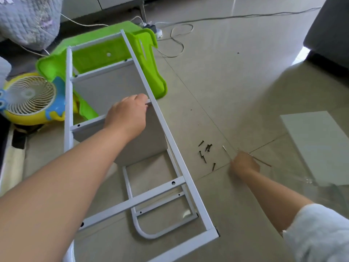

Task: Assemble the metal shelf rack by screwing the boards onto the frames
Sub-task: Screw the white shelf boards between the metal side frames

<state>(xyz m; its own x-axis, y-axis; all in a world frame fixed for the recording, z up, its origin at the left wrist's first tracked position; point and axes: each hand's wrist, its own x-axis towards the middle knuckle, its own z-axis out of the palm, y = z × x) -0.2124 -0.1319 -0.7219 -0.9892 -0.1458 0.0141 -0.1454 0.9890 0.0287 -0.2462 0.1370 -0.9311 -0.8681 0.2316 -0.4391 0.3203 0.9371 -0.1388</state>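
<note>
White frame (166, 127), grey boards (105, 87), dark screws (204, 152), lime green stool (151, 59), yellow-blue fan (30, 99) with white grille, beige tiles (236, 82), white panel (319, 146), white sleeve (319, 233).

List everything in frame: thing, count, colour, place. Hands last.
metal frame: one, white, lying on the floor, centre
fitted board: one plainly seen, grey, between the frame rungs
screws: small pile, dark, floor right of frame
screwdriver: one, thin metal shaft, by the right hand
loose board: one, white, floor at right
stool: one, green, under the frame's far end
fan: one, yellow and blue, left
cables: white, far floor
left hand: grips a frame rung
right hand: on the screwdriver
</note>
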